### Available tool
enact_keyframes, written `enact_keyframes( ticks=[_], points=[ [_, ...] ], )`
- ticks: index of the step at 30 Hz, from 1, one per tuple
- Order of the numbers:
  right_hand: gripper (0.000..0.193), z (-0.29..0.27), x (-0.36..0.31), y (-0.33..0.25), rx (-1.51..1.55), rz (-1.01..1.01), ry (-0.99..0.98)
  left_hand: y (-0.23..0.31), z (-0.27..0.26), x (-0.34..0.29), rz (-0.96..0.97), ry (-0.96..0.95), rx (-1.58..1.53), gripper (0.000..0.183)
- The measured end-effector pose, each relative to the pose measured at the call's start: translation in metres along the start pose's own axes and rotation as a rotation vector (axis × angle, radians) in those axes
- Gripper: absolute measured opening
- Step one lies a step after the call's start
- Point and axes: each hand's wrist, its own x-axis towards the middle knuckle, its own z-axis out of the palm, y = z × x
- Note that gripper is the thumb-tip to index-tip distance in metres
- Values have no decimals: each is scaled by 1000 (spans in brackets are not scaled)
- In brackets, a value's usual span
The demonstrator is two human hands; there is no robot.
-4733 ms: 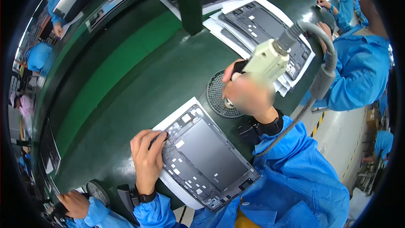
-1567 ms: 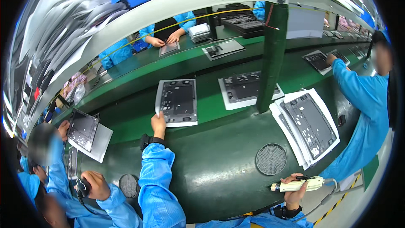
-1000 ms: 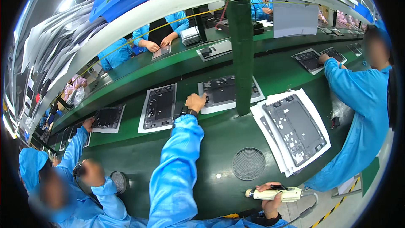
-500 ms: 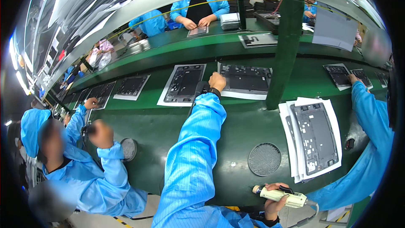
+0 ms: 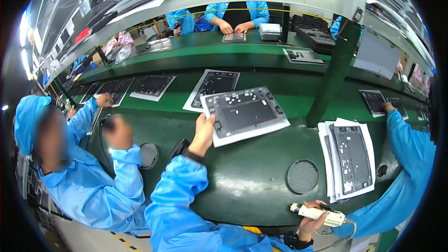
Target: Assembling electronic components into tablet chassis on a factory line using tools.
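Note:
My left hand [image 5: 202, 135] grips the near left corner of a black tablet housing [image 5: 245, 112] together with the white sheet under it. The housing is lifted and tilted above the green bench, its inside dotted with small white pieces. Lower right, my right hand [image 5: 310, 223] is closed around a cream electric screwdriver [image 5: 319, 215], whose tip points left and whose cable trails off to the right. Just above the screwdriver stands a round grey screw tray [image 5: 303, 176]. To its right, another tablet housing [image 5: 352, 156] lies on a stack of white sheets.
More housings on sheets, such as one tablet panel [image 5: 153, 86], line the far side. A green post [image 5: 337, 65] rises from the bench. Co-workers in blue sit left [image 5: 93, 182] and reach in from the right [image 5: 406, 158]. A second round tray [image 5: 149, 155] is on the left.
My left hand has drawn the tablet housing and its sheet from the far row toward me, lifting and turning it. My right hand keeps the screwdriver at the lower right. The view has shifted slightly.

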Motion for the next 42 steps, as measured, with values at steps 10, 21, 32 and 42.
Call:
enact_keyframes(
  ticks=[10,21,32,42],
  points=[
    [50,-4,8,3,57,64,-12,2,-50,-230,-123,218,-204,27],
    [49,4,10,1,48,79,-40,43,-55,-301,-887,-704,173,29],
    [41,31,4,-18,-222,11,39,22,-13,-111,435,-576,1198,34],
    [42,80,18,-34,-336,113,-180,-6,-10,-66,451,-829,899,24]
  ],
)
